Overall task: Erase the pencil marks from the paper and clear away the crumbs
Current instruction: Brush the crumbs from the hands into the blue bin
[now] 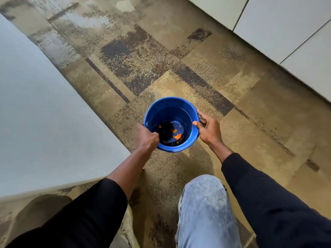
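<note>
— Where's the bucket (172, 111)?
— Centre of the frame, carpet (161, 59) all around it, orange scraps (177, 136) at its bottom
— And the hands?
— Left hand (147, 138) grips the left rim, right hand (207, 128) pinches the right rim; table (35, 122) at the left edge

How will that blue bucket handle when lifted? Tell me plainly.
Probably light: the blue bucket holds only a few orange scraps and dark bits. Likely stiff enough, since the left hand and right hand grip it just by the rim. Its glossy plastic may be slippery.
</note>
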